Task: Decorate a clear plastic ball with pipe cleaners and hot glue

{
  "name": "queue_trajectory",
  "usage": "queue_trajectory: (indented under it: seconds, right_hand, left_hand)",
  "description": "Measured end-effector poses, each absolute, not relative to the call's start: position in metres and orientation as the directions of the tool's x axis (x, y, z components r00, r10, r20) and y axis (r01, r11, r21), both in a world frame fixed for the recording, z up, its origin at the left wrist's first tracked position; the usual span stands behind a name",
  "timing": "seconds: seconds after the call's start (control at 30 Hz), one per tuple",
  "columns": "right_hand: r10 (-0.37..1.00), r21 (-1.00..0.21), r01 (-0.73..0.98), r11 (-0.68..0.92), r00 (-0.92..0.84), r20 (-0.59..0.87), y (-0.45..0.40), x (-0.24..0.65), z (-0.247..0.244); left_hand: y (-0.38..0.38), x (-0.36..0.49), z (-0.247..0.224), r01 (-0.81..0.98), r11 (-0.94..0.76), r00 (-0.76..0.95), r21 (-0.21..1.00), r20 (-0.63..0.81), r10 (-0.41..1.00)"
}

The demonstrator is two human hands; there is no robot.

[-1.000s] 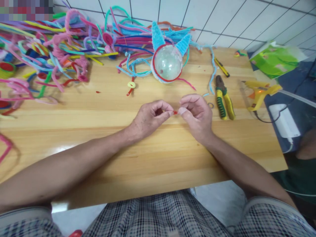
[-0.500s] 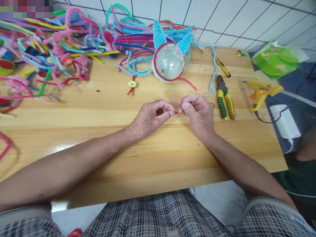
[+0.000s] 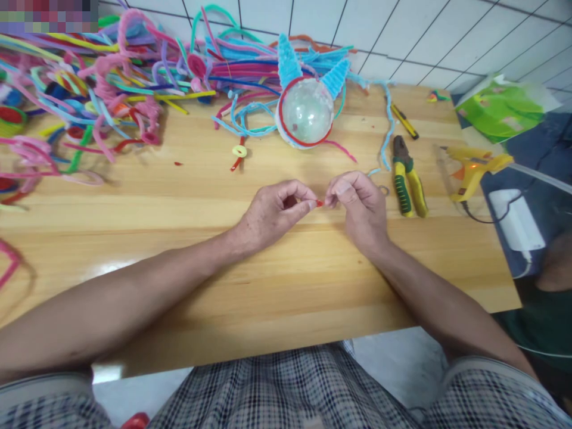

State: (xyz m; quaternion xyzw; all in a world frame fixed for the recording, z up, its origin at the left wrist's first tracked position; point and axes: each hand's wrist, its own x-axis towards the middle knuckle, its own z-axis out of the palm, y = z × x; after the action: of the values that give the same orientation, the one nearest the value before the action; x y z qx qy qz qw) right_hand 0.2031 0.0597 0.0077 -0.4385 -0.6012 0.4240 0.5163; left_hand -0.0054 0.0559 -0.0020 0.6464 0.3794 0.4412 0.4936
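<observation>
Over the middle of the table, my left hand (image 3: pixel 277 211) pinches a tiny red piece (image 3: pixel 320 203) between thumb and index finger; it looks like a bit of pipe cleaner. My right hand (image 3: pixel 361 205) is closed, its fingertips meeting at the piece's other end. Beyond them stands a clear ball (image 3: pixel 307 112) with a red rim and two fuzzy blue ears (image 3: pixel 289 62). A short red strip with a pale yellow ring (image 3: pixel 239 151) lies left of the ball. What my right fingertips grip is mostly hidden.
Many coloured pipe cleaners (image 3: pixel 147 92) crowd the back left. Pliers (image 3: pixel 409 179), a yellow cutter knife (image 3: pixel 404 121) and a glue gun (image 3: pixel 473 167) with a cord lie to the right. A green packet (image 3: pixel 503 110) sits in the back right corner. Another person's arm (image 3: pixel 556 265) shows at the right edge.
My right thumb and fingers have shifted very slightly at the red piece. A little more of the red shows between my hands.
</observation>
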Motion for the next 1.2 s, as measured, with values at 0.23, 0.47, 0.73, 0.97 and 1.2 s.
queue_trajectory:
  seconds: [0.23,0.47,0.73,0.97,1.2]
  right_hand:
    - [0.951,-0.927,0.213,0.309,-0.103,0.293,0.0591,0.2055,0.0067]
    - [0.945,-0.898,0.296,0.325,-0.125,0.301,0.0587,0.2062,0.0088]
    - [0.912,-0.851,0.332,0.408,-0.182,0.366,0.0571,0.206,0.0127]
    - [0.916,-0.857,0.329,0.396,-0.203,0.346,0.0571,0.207,0.0101]
    - [0.93,-0.889,0.282,0.36,-0.184,0.319,0.0567,0.2065,0.007]
  left_hand:
    - [0.0555,-0.0048,-0.0022,0.049,-0.223,0.299,0.974,0.199,0.933]
    - [0.0556,-0.0041,-0.0036,0.044,-0.217,0.279,0.975,0.197,0.94]
    - [0.0556,-0.0031,-0.0043,0.018,-0.211,0.264,0.977,0.199,0.944]
    - [0.0559,-0.0026,-0.0062,0.019,-0.209,0.238,0.978,0.198,0.951]
    - [0.0571,-0.003,-0.0049,0.013,-0.215,0.237,0.977,0.206,0.95]
